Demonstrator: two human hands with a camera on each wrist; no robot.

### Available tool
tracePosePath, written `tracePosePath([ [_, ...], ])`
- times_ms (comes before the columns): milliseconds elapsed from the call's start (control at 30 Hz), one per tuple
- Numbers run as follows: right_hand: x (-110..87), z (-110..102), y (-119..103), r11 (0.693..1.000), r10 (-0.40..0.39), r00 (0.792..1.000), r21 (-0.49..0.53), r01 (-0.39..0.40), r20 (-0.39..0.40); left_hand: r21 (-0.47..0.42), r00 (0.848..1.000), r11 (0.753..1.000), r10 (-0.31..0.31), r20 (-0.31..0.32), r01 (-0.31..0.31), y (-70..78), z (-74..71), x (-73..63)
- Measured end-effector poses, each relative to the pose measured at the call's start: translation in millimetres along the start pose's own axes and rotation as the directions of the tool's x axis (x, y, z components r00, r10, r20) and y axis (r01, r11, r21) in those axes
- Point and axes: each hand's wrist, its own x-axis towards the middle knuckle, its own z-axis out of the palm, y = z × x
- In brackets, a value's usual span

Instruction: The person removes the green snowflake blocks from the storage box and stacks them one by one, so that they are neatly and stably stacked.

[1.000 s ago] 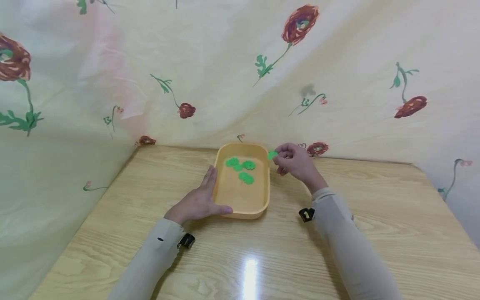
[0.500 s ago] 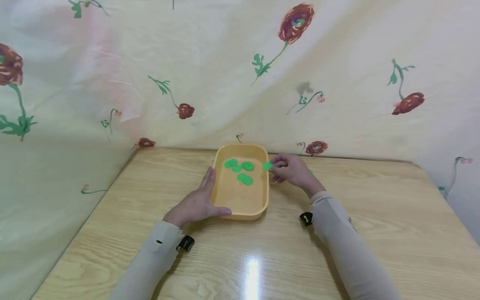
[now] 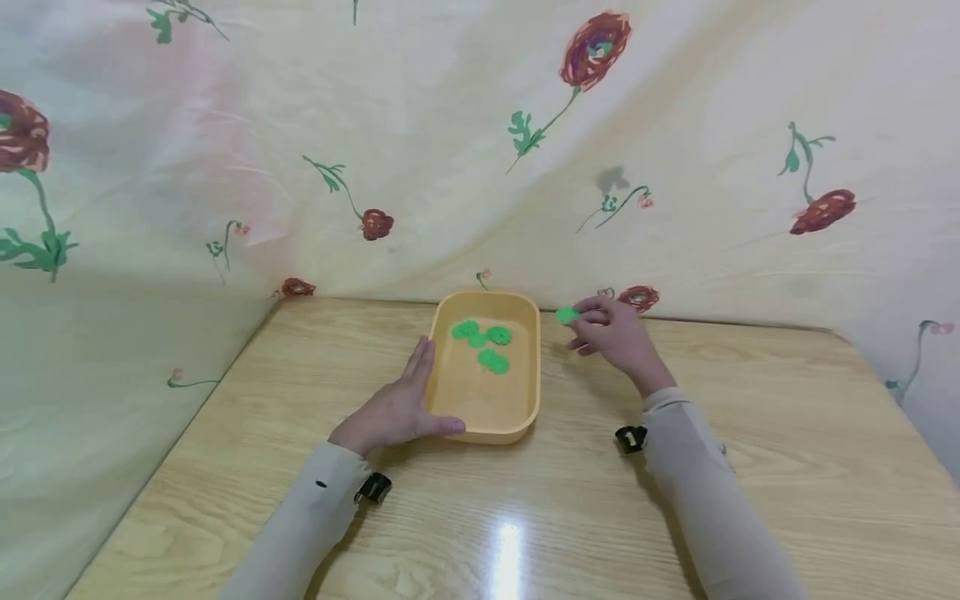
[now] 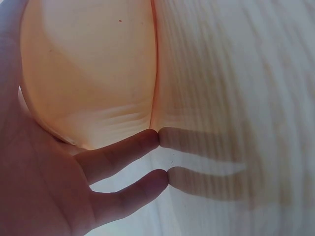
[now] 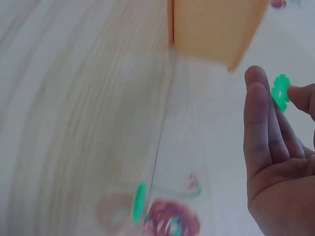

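piece (image 3: 566, 315), green and flower-shaped, has shifted rightward off tray (image 3: 480, 404) rim, pinched in right hand (image 3: 618, 337); so it stays outside. left hand (image 3: 392, 408), fingers straight, touches tray's left side.

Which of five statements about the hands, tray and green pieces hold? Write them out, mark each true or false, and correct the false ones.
1. The right hand pinches a green piece. True.
2. The left hand is lifted clear of the tray. False: it touches the tray.
3. The held piece is above the middle of the tray. False: it is outside the tray, off its right side.
4. The tray stands on the table. True.
5. Every other piece is inside the tray. False: several pieces are, but the right wrist view shows another piece outside it.
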Motion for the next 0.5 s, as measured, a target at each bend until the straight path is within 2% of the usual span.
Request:
tracePosePath([
  [67,-4.9,-12.4,7.4,1.000,0.007,0.999,0.013,-0.006,-0.040,0.002,1.000,1.000,0.003,0.003,-0.003,0.6,0.6,0.3],
  [267,-12.4,-47.2,26.7,0.998,0.047,0.993,-0.040,-0.051,-0.108,-0.016,1.000,1.000,0.000,-0.001,0.000,2.9,-2.1,2.5],
  [367,-14.8,-58.9,39.7,0.994,0.073,0.990,-0.067,-0.081,-0.119,-0.025,1.000,1.000,-0.003,0.011,0.003,3.2,-2.0,3.6],
  [500,-15.2,-67.6,55.1,0.989,0.100,0.990,-0.102,-0.110,-0.094,-0.015,1.000,1.000,-0.014,0.019,0.014,5.4,-2.9,5.6],
])
